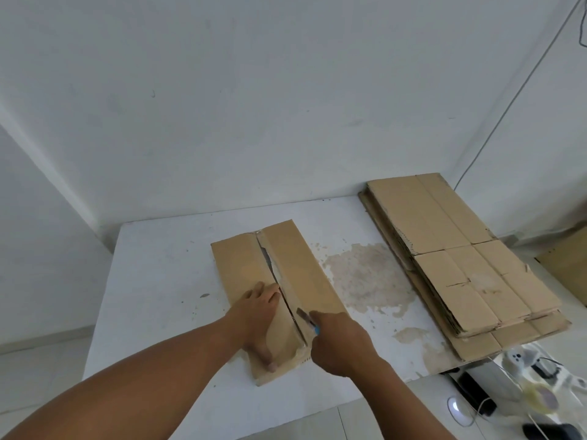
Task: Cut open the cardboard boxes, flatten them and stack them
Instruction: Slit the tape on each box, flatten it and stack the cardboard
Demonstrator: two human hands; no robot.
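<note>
L hand [259,315] flat on box [300,265], fingers spread; R hand [338,344] tight round cutter [307,319], handle mostly hidden in fist.

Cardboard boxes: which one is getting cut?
The single box in the middle: left hand presses it, right hand holds the knife there. Others lie in the stack.

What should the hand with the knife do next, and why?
Probably pull the blue-handled knife the last bit toward the near edge of the flat brown cardboard box. The middle seam gapes open beyond the blade, only a short stretch by the right hand looks uncut, and the left hand presses the flap steady.
</note>
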